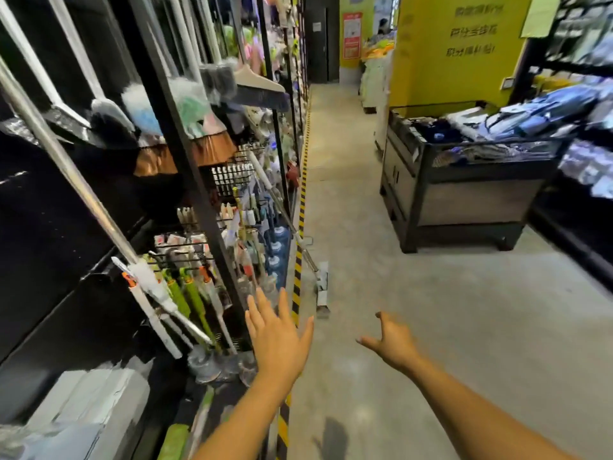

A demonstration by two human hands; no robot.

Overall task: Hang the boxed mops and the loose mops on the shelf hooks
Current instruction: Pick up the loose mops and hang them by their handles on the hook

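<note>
A loose flat mop (292, 227) leans against the black shelf rack (185, 154), its white head (322, 287) standing on the floor by the striped tape. Several mops and brushes hang or stand in the rack, among them a steel-handled mop (66, 167) at the left and green-handled ones (195, 300) low down. My left hand (277, 330) is stretched forward with fingers spread, empty, just short of the leaning mop. My right hand (391, 341) is out over the bare floor with relaxed fingers, holding nothing.
A yellow-black tape line (300, 227) runs along the rack's foot. A dark display bin (464, 194) of packed goods stands on the right, and a yellow wall (457, 51) behind it. The concrete aisle (358, 194) runs ahead between them.
</note>
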